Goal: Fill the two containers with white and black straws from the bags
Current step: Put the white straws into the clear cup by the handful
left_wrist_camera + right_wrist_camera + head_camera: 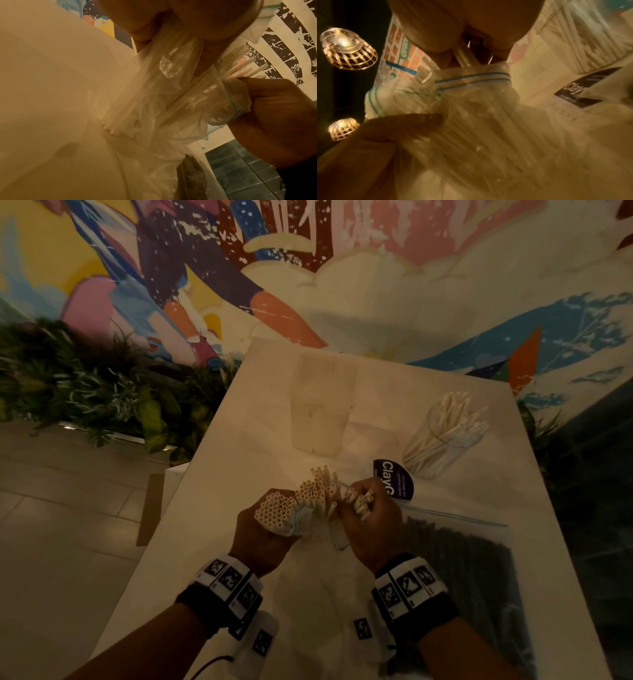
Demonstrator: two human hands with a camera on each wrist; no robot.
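The left hand [263, 529] grips a bunch of white straws [274, 513] in a clear bag [171, 94]. The right hand [371, 518] grips more. Behind stand a cup [442, 440] of straws and a sticker [394, 479]; a black-straw bag [462, 559] lies right.

**Crowded middle, open near-left**

Bare table [219, 542] lay left of the hands. Ahead, a clear container [322, 405] stood mid-table; a straw-filled cup [442, 436] and purple label [394, 479] blocked the right, a bag of black straws [462, 559] the near right.
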